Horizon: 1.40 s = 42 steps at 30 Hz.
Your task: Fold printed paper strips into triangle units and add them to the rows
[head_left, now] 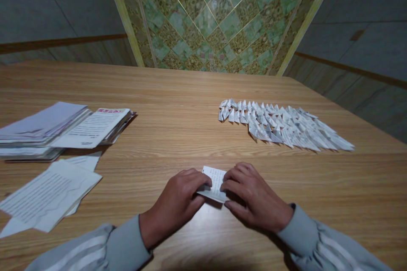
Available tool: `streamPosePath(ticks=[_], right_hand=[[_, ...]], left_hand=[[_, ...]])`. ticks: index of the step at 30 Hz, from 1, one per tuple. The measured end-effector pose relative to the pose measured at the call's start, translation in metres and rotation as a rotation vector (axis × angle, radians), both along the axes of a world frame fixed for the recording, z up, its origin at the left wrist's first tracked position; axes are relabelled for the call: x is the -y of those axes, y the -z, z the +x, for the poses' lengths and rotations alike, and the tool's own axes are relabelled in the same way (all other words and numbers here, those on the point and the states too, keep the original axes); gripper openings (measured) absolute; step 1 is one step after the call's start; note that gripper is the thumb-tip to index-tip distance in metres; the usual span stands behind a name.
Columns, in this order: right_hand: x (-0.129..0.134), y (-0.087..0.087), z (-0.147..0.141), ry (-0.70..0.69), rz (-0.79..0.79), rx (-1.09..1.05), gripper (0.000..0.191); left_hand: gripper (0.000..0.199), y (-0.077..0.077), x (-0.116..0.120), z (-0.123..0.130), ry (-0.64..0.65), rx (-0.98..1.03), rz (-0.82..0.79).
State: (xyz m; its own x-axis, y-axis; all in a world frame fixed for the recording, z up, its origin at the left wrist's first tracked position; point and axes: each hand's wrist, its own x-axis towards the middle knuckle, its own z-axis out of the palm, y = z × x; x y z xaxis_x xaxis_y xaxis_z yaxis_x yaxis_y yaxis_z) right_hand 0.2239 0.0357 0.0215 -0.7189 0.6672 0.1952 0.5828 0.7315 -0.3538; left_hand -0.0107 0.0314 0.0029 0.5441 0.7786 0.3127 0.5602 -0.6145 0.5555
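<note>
Between my hands, near the front middle of the table, is a small folded sheet of printed paper. My left hand pinches its left edge, thumb below and fingers on top. At the right edge, my right hand grips the paper with its fingers bent over it and the thumb close to the lower corner. The sheet is tilted, with a folded edge towards me. Part of each side of the paper is hidden under my fingers.
Rows of folded paper pieces with pointed tops stand at the right on the wooden table. A stack of papers and booklets lies at the left. Loose printed sheets lie in front of it. A tiled wall rises behind.
</note>
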Motion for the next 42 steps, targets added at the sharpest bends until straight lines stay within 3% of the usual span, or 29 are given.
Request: streamPosePath(ticks=[6,13,16,22,31,42], right_hand=[[0.0,0.005,-0.002,0.025,0.018,-0.027,0.015],[0.0,0.008,-0.006,0.17,-0.124,-0.121,0.012],[-0.001,0.011,-0.008,0.244,-0.166,-0.147,0.018],[0.0,0.015,-0.015,0.372,-0.145,-0.167,0.024],[0.002,0.018,-0.022,0.504,-0.076,-0.123,0.023],[0.0,0.02,-0.02,0.513,-0.071,-0.157,0.02]], left_hand=[[0.011,-0.002,0.0,0.002,-0.02,0.013,-0.044],[0.004,-0.004,-0.002,0.001,-0.226,-0.041,-0.11],[0.02,-0.001,-0.004,0.0,-0.269,-0.021,-0.119],[0.045,0.007,-0.006,0.002,-0.28,-0.04,-0.077],[0.045,0.009,-0.005,0.003,-0.262,-0.145,-0.022],[0.042,0.009,-0.007,0.001,-0.267,-0.145,0.022]])
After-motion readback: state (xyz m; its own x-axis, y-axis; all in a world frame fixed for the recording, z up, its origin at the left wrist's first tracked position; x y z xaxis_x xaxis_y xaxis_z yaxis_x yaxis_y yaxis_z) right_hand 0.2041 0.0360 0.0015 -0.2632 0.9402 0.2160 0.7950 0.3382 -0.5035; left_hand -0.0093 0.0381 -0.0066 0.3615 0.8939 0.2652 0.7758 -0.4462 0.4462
